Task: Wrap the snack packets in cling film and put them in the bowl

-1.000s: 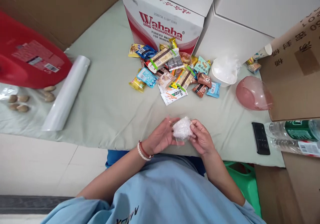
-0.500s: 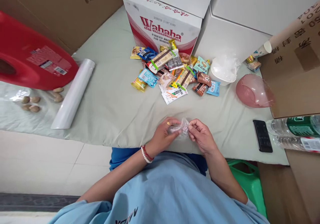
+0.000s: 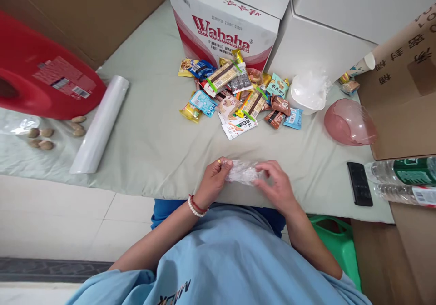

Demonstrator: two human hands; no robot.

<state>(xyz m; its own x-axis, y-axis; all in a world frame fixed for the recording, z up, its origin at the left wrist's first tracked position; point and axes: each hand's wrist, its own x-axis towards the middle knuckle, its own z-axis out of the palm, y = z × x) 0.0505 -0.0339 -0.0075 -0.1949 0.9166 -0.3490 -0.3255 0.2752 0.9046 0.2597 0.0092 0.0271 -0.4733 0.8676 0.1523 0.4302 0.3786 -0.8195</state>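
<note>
Since the frame half a second ago, the plastic wrap (image 3: 242,172) has gone from a narrow bunch to a wider crumpled strip, and the right hand (image 3: 278,187) has loosened from its pinch. The left hand (image 3: 214,182) now grips the left end of the wrap between thumb and fingers. The right hand's thumb and fingers are parted at the other end; whether they touch it I cannot tell. The wrap is between the two hands, above the front edge of the cloth-covered table (image 3: 163,127). Beyond it lies a heap of packaged snacks (image 3: 225,108), against a cardboard water box (image 3: 225,27). To the right of the heap are a white bowl (image 3: 304,100) with clear plastic in it, a pink bowl (image 3: 345,125), a phone (image 3: 360,184) and two bottles lying down (image 3: 413,171). At the left, a white roll (image 3: 100,125) lies slantwise beside a red jug (image 3: 47,75).
</note>
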